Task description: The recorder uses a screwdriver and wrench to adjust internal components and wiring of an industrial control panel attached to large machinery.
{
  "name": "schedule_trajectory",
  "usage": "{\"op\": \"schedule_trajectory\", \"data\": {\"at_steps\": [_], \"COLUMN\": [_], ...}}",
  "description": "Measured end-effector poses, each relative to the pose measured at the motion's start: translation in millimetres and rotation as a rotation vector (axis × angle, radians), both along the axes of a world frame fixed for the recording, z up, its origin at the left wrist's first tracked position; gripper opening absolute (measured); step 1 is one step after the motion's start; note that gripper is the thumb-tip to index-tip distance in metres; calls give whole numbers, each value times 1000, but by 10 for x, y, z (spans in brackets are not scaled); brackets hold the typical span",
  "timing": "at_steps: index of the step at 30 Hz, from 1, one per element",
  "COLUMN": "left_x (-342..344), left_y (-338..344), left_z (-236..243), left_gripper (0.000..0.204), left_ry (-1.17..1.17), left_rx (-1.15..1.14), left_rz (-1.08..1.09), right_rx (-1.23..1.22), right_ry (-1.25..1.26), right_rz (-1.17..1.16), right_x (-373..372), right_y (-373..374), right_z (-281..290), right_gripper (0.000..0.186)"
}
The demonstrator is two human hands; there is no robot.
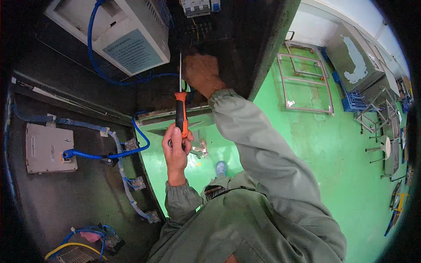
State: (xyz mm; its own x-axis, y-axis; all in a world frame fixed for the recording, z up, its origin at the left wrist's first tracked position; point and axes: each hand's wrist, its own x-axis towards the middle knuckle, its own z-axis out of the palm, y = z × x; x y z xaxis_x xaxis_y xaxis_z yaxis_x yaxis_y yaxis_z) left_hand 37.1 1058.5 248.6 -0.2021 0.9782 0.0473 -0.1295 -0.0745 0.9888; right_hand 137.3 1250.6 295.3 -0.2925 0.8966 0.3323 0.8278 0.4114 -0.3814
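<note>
My left hand is closed around the lower end of a screwdriver with an orange and black handle. The screwdriver stands upright in the picture, its long metal shaft pointing into the dark electrical cabinet. Just right of that shaft, my right hand reaches inside the cabinet with its fingers curled. Shadow and the hand itself hide the fingertips, so I cannot make out what they hold. A blue cable runs behind the screwdriver. Beyond the hands sit terminals below white circuit breakers.
A beige drive unit hangs at upper left inside the cabinet. The open door at left carries a panel box and a blue cable loop. Metal frames and a grey cabinet stand on the green floor.
</note>
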Motion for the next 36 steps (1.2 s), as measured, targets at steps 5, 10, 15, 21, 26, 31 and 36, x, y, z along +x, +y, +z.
{"op": "schedule_trajectory", "data": {"at_steps": [5, 10, 15, 21, 26, 31, 36], "left_x": [31, 69, 208, 379, 532, 617, 637], "left_y": [32, 28, 132, 300, 539, 722, 823], "left_z": [-14, 19, 8, 80, 180, 320, 254], "left_gripper": [35, 32, 40, 28, 32, 32, 33], "left_ry": [19, 25, 10, 45, 69, 165, 246], "left_rx": [16, 26, 9, 5, 7, -46, -6], "left_rz": [9, 3, -22, 75, 93, 108, 162], "right_rx": [3, 258, 343, -124, -386, -312, -252], "right_ry": [-35, 135, 400, 887, 910, 946, 1029], "right_rz": [27, 72, 104, 65, 174, 193, 205], "right_x": [50, 161, 387, 547, 543, 493, 474], "right_y": [15, -241, -331, -698, -689, -431, -342], "right_z": [-103, -207, -316, -90, -9, -230, -231], "right_gripper": [27, 29, 29, 29, 36, 37, 33]}}
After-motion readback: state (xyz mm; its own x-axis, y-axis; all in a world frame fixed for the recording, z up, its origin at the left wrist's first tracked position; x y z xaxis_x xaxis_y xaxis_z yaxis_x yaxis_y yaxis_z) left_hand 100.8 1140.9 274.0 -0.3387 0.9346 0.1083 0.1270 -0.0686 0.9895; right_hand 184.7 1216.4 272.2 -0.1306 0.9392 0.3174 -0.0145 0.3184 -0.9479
